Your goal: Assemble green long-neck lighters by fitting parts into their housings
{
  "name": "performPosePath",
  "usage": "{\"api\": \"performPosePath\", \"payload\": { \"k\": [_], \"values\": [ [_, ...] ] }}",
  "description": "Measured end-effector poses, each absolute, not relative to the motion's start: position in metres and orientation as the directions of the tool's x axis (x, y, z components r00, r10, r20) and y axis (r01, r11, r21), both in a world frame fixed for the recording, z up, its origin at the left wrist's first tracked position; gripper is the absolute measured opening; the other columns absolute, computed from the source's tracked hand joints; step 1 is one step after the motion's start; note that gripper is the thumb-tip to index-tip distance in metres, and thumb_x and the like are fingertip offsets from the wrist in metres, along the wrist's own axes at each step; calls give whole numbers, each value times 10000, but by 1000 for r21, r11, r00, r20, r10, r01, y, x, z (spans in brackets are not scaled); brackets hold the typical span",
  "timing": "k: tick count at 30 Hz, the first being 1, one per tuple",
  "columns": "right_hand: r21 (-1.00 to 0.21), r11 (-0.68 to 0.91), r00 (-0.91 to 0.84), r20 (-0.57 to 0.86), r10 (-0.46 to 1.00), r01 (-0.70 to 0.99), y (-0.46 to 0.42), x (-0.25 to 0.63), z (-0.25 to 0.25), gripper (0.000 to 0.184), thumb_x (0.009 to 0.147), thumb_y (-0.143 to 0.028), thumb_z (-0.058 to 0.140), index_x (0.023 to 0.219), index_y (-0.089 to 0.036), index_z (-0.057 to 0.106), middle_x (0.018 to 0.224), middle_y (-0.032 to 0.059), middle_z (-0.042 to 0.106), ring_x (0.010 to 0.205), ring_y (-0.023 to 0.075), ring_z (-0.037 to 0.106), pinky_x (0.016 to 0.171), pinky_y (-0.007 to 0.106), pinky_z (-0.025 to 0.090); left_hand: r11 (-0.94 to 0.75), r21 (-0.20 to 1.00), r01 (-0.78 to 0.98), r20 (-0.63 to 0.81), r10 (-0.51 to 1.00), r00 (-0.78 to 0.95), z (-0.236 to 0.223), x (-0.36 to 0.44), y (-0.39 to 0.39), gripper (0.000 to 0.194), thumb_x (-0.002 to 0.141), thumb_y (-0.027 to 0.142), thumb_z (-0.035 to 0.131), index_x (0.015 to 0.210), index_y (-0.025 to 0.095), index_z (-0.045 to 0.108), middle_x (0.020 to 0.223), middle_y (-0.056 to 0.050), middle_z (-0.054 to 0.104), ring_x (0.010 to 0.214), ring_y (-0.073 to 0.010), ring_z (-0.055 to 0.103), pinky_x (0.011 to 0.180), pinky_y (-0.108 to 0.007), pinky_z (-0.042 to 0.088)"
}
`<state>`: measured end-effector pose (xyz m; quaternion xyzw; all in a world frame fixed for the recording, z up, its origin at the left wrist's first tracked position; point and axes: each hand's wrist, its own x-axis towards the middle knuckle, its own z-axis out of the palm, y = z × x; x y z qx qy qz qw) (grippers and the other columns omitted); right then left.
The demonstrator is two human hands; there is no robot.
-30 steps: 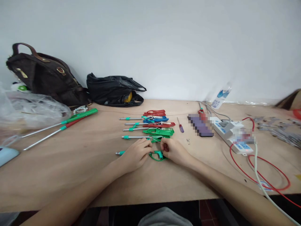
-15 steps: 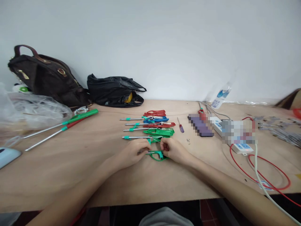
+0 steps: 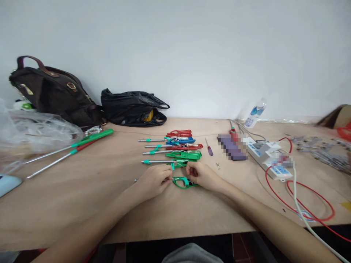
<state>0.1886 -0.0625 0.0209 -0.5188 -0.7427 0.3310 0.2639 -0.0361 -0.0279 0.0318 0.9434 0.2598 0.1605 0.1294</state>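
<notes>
Closest to me lies an opened green long-reach lighter (image 3: 182,186), with a teal trigger in its handle and a metal tube pointing left. My left hand (image 3: 155,179) is closed around the tube, whose tip shows beyond the knuckles. Over the handle's right end, my right hand (image 3: 201,175) is curled with thumb and fingers together; whatever is in them is hidden. Beyond my hands, several opened lighters lie in a row: a green one (image 3: 188,156), a red one (image 3: 189,147) and a blue one (image 3: 183,141) among them, with a red handle shell (image 3: 179,133) behind.
A small screwdriver (image 3: 209,148) and tiny metal bits (image 3: 218,165) lie right of the row. Farther right are a purple phone (image 3: 232,148), a power strip (image 3: 279,171) with cables, and a bottle (image 3: 255,115). Two lighters (image 3: 93,137) and bags (image 3: 134,107) are at left.
The view has shifted slightly. My left hand has moved a little on the lighter, and the tube's tip now shows to its left. My right hand keeps nearly the same curled pose.
</notes>
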Motion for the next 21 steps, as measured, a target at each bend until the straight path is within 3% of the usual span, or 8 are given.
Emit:
{"api": "performPosePath", "payload": {
  "k": [4, 9, 15, 19, 21],
  "values": [
    [-766, 239, -227, 125, 966, 597, -51, 204, 20, 129, 733, -70, 517, 763, -196, 518, 615, -50, 513, 536, 105, 444, 506, 212, 314, -833, 332, 443, 222, 525, 821, 36, -36, -29, 135, 823, 97, 487, 717, 174, 521, 808, -27, 613, 741, -168, 566, 635, -256, 384],
    [-542, 299, -153, 298, 942, 785, -38, 225, 22, 127, 759, -71, 517, 774, -188, 563, 729, 6, 588, 625, 138, 500, 610, 251, 367, -826, 345, 446, 209, 531, 821, 37, -36, -29, 130, 828, 102, 505, 722, 174, 527, 821, -24, 626, 774, -174, 575, 664, -265, 393],
    [-408, 400, -302, 285, 910, 821, -40, 231, 32, 178, 750, -15, 505, 743, -172, 588, 803, 45, 595, 741, 165, 534, 701, 270, 408, -821, 344, 456, 197, 537, 820, 37, -37, -28, 122, 840, 116, 537, 732, 173, 537, 832, -19, 632, 784, -171, 579, 678, -259, 399],
    [-324, 414, -354, 231, 906, 850, -44, 231, 36, 53, 761, -150, 647, 766, -176, 601, 833, 53, 595, 823, 200, 552, 728, 298, 411, -831, 346, 436, 206, 520, 829, 39, -37, -28, 123, 866, 146, 531, 750, 175, 561, 863, -27, 630, 809, -176, 578, 695, -265, 410],
    [-291, 424, -370, 222, 902, 858, -45, 232, 35, 103, 764, -230, 695, 781, -178, 607, 859, 62, 602, 867, 217, 558, 746, 314, 410, -837, 348, 423, 220, 511, 831, 40, -38, -27, 128, 881, 172, 528, 762, 177, 576, 879, -30, 626, 823, -179, 576, 705, -270, 415]
  ]
}}
